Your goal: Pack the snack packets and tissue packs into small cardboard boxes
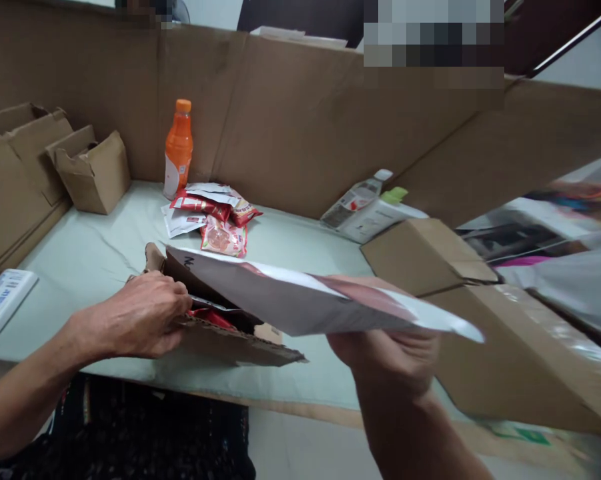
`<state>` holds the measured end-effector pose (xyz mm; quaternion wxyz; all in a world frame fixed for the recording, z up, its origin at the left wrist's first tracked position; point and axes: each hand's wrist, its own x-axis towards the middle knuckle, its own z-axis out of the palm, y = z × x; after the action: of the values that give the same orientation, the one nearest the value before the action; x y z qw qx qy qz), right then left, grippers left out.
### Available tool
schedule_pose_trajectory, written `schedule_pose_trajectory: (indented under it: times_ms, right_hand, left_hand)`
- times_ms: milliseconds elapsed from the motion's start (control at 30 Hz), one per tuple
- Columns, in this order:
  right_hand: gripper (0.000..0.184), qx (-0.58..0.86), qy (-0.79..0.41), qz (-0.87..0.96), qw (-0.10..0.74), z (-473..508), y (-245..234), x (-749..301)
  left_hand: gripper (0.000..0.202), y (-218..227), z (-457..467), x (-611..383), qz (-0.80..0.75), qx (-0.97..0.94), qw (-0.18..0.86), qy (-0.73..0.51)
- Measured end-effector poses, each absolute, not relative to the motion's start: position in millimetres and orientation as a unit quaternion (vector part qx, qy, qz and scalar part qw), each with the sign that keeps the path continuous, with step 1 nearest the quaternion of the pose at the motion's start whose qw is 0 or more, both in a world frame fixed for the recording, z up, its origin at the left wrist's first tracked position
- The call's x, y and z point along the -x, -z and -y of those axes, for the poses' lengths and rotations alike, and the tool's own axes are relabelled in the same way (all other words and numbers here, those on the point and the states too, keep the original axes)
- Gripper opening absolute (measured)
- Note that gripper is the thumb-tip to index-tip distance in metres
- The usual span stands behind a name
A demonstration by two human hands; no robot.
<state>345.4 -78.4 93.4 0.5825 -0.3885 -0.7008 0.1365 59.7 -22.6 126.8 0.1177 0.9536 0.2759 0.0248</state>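
Note:
My left hand [143, 313] is closed on the near edge of a small open cardboard box [240, 343] lying on the pale green table [90, 253]. Red packets show inside the box. My right hand [395, 357] holds a white sheet of paper [300, 300] with a red mark on it, flat above the box. The sheet hides most of the box's opening and my right fingers.
A pile of red and white snack packets [215, 217] lies behind the box, with an orange drink bottle [179, 150] upright beyond it. Folded cardboard boxes [93, 170] stand at left, a larger carton [505, 333] at right. A cardboard wall backs the table. A white device [0, 300] lies far left.

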Motion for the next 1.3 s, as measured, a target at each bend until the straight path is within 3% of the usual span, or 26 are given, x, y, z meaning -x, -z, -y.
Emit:
schedule_pose_trajectory:
  times_ms: [67, 200, 333, 433, 600, 667, 800, 967, 1100, 1200, 1300]
  right_hand:
    - [0.018, 0.445, -0.150, 0.712, 0.522, 70.9, -90.1, -344.4]
    - [0.025, 0.541, -0.158, 0.760, 0.323, 59.0, -88.7, -337.7]
    - [0.038, 0.552, -0.087, 0.788, 0.257, 64.6, -94.3, -334.2]
    - [0.032, 0.538, -0.037, 0.821, 0.190, 62.6, -102.3, -327.3]
    - [0.019, 0.574, -0.035, 0.817, -0.042, 34.4, -116.1, -299.3]
    - [0.018, 0.590, -0.045, 0.800, -0.099, 24.5, -118.5, -288.5]
    - [0.019, 0.600, -0.057, 0.792, -0.097, 18.4, -114.4, -281.4]
    - [0.010, 0.566, -0.083, 0.816, 0.081, 33.1, -114.5, -298.0]
    - [0.015, 0.523, -0.048, 0.833, 0.173, 45.7, -129.7, -300.3]
    - [0.017, 0.520, -0.014, 0.846, 0.117, 42.4, -135.9, -282.9]
    - [0.015, 0.518, -0.063, 0.853, 0.026, 32.5, -130.2, -268.8]
  left_hand:
    - [0.009, -129.2, 22.6, -62.7, -0.292, -0.950, 0.111, 0.019]
    - [0.005, -133.3, 23.2, -67.6, -0.312, -0.942, 0.098, 0.071]
    - [0.006, -133.5, 23.2, -67.3, -0.308, -0.941, 0.110, 0.082]
    - [0.006, -131.9, 21.8, -66.1, -0.309, -0.940, 0.119, 0.082]
    - [0.006, -129.3, 19.6, -65.3, -0.314, -0.938, 0.125, 0.076]
    - [0.007, -128.7, 19.0, -65.6, -0.314, -0.937, 0.130, 0.074]
    - [0.008, -127.9, 17.5, -67.0, -0.307, -0.939, 0.138, 0.075]
    - [0.007, -126.6, 17.3, -67.3, -0.307, -0.941, 0.131, 0.062]
    - [0.008, -127.6, 17.4, -67.3, -0.299, -0.943, 0.133, 0.058]
    - [0.009, -128.2, 17.0, -67.9, -0.299, -0.944, 0.129, 0.057]
    - [0.009, -126.4, 17.7, -67.5, -0.313, -0.942, 0.113, 0.045]
